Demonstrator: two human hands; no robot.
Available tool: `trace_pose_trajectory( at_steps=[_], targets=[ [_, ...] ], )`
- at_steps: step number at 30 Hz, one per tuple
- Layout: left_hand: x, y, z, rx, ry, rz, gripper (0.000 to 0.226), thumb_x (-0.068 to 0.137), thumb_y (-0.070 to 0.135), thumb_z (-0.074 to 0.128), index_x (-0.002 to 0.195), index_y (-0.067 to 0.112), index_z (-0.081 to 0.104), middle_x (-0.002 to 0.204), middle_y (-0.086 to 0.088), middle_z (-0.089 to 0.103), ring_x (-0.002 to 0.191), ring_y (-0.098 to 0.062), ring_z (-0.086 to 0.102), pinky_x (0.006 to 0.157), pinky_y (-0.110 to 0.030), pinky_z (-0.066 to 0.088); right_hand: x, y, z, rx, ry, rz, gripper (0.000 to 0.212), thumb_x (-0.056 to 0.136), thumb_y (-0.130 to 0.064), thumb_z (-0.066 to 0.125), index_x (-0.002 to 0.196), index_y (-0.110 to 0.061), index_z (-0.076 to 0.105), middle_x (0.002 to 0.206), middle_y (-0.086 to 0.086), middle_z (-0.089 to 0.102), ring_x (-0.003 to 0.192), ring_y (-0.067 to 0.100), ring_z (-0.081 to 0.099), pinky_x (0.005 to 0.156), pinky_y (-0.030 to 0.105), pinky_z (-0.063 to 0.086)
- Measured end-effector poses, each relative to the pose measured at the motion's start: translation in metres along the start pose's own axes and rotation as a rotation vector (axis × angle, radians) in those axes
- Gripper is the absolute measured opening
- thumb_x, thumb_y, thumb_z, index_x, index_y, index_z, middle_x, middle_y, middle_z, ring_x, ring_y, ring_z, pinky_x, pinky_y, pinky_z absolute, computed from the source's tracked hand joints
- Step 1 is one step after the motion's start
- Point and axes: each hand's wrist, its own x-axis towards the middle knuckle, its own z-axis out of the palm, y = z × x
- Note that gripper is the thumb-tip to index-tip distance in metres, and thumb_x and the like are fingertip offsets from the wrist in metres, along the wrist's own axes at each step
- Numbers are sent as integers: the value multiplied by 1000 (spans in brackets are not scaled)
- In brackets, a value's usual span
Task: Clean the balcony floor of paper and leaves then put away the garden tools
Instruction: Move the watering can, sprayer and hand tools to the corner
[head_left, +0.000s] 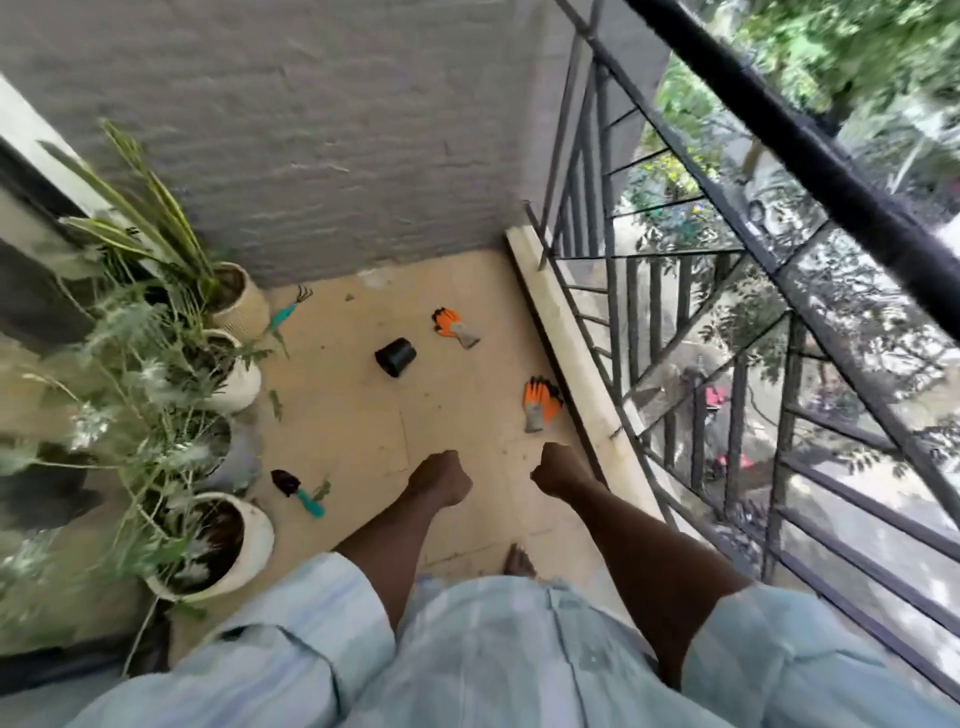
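Note:
I look down at a tan tiled balcony floor (363, 415). A teal-handled hand rake (288, 306) lies by the far wall. A small trowel with a teal handle (298, 491) lies near the pots on the left. A black plastic pot (396, 357) lies tipped on its side mid-floor. One orange and grey glove (454, 327) lies beyond it, and a second glove (540, 405) lies by the right kerb. A few green leaves (275, 402) dot the floor. My left hand (441, 478) and my right hand (558, 467) hang above the floor with fingers curled, holding nothing.
Several potted plants (228, 540) line the left side. A grey wall (311, 156) closes the far end. A low kerb (571, 364) and a black metal railing (727, 312) run along the right. My bare foot (518, 561) stands on the tiles.

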Motion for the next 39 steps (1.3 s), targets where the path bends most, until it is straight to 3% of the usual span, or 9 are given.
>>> trace_pose_trajectory(
  at_steps=[3, 10, 14, 18, 27, 33, 39],
  targets=[
    [14, 12, -13, 5, -9, 0, 58, 97, 24, 45, 151, 10, 29, 152, -13, 37, 132, -29, 44, 101, -33, 43, 23, -13, -11, -5, -18, -24, 30, 87, -18, 54, 114, -3, 55, 122, 19, 59, 113, 35, 56, 84, 31, 45],
    [48, 17, -34, 191, -90, 65, 56, 96, 22, 44, 150, 11, 30, 150, -13, 38, 131, -30, 45, 100, -33, 43, 37, -22, -4, 140, -10, 59, 25, 88, -22, 57, 107, -6, 55, 118, 17, 60, 108, 34, 57, 72, 27, 36],
    [58, 34, -32, 435, -161, 232, 47, 93, 18, 45, 139, 9, 44, 138, -15, 50, 117, -32, 53, 86, -33, 47, 1, 3, 10, 290, 93, 272, 17, 89, -20, 55, 101, -7, 55, 114, 16, 60, 104, 32, 57, 69, 28, 35],
    [53, 55, -10, 626, -244, 425, 44, 91, 17, 46, 134, 8, 48, 138, -16, 50, 121, -33, 52, 95, -36, 46, -61, 21, 42, 461, 176, 524, 24, 89, -16, 54, 108, -1, 55, 115, 20, 60, 105, 35, 57, 70, 28, 36],
    [-40, 76, 100, 979, -369, 845, 40, 89, 19, 48, 127, 7, 52, 131, -15, 54, 117, -31, 54, 91, -35, 46, -218, 33, 142, 870, 275, 1007, 27, 86, -9, 48, 111, -3, 55, 119, 18, 59, 106, 35, 59, 76, 32, 44],
    [-83, 70, 173, 1165, -389, 987, 41, 91, 21, 48, 130, 7, 51, 136, -14, 52, 120, -30, 51, 91, -34, 44, -290, 50, 194, 1022, 412, 1088, 29, 88, -11, 50, 115, -1, 53, 123, 20, 57, 114, 32, 54, 81, 30, 43],
    [-215, 37, 309, 1260, -470, 1110, 37, 92, 23, 49, 125, 6, 53, 132, -14, 54, 118, -31, 52, 85, -31, 42, -446, 102, 307, 1090, 426, 1224, 34, 85, -13, 52, 117, -2, 53, 122, 20, 59, 113, 34, 57, 81, 30, 44]
  ],
)
